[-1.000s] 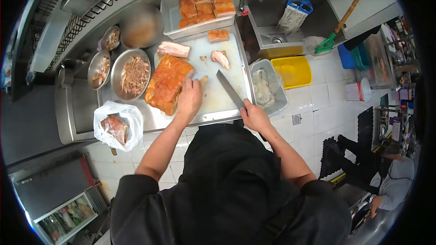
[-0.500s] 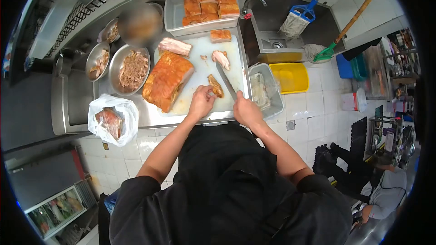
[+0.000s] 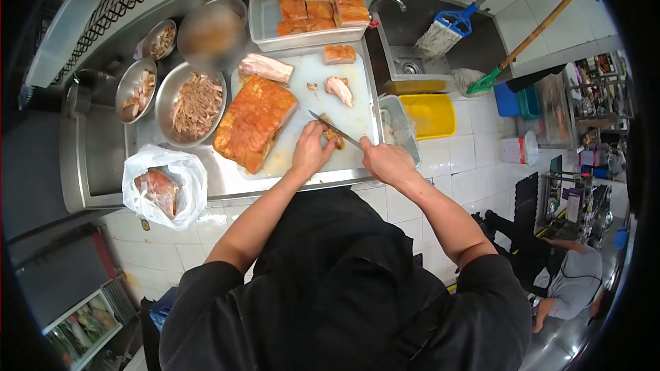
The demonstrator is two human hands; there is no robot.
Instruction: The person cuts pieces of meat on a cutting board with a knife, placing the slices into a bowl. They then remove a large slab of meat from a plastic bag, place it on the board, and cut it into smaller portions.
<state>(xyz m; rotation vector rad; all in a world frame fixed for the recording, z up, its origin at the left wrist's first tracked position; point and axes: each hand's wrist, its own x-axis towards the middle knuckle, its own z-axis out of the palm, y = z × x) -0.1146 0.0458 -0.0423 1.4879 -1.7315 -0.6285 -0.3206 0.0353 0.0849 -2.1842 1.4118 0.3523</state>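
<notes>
My right hand (image 3: 386, 162) is closed round the handle of a knife (image 3: 338, 130), whose blade points up and left across a small browned piece of meat (image 3: 333, 139). My left hand (image 3: 313, 149) presses its bent fingers on that piece, beside the blade. Both are over the white cutting board (image 3: 289, 141). Left of my left hand lies a large slab of roasted meat (image 3: 253, 124) with orange skin. Behind it is a pale cut piece (image 3: 266, 67). Farther back on the board are a small meat piece (image 3: 339, 91) and a skin-topped block (image 3: 339, 54).
A plastic tub (image 3: 309, 42) of meat blocks stands behind the board. Metal bowls, one with shredded meat (image 3: 196, 106), and a white plastic bag (image 3: 189, 199) are at the left. At the right are a sink (image 3: 419, 86), a yellow tub (image 3: 427, 115) and, farther off, another person (image 3: 576, 282).
The knife has swung left, from beside the small browned piece to over it. My left fingers have drawn in on the piece. The whole view has shifted slightly.
</notes>
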